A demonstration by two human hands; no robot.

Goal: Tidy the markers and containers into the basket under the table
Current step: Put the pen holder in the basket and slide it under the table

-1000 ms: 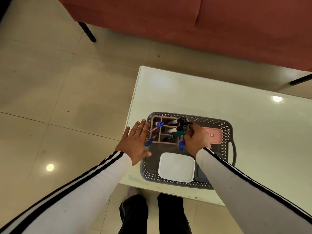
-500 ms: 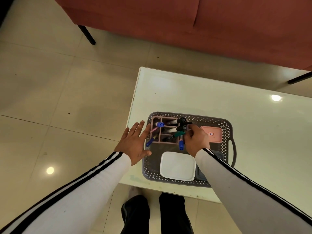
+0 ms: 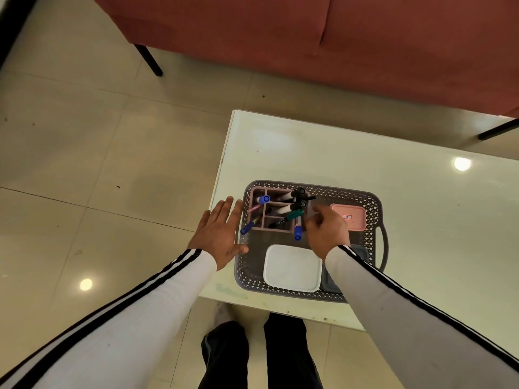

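A grey perforated basket (image 3: 373, 203) sits on the white table (image 3: 365, 158) near its left front corner. Inside it, a pink divided holder (image 3: 257, 192) carries several markers with blue, black and green caps; the green-capped marker (image 3: 292, 216) lies across it. A white square container (image 3: 292, 268), a pink lidded container (image 3: 351, 217) and a partly hidden grey container (image 3: 362, 249) also lie in the basket. My left hand (image 3: 220, 234) rests flat and open against the basket's left wall. My right hand (image 3: 327, 231) is curled at the holder's right edge, fingers among the markers; what it grips is hidden.
A red sofa (image 3: 309, 37) with black legs stands beyond the table. Beige floor tiles (image 3: 98, 164) spread to the left. My legs (image 3: 258, 357) stand at the table's front edge. The table's right part shows only a light reflection (image 3: 462, 163).
Both hands stay almost where they were. My left hand has slid slightly back from the basket's rim; my right hand's fingers shifted a little at the holder.
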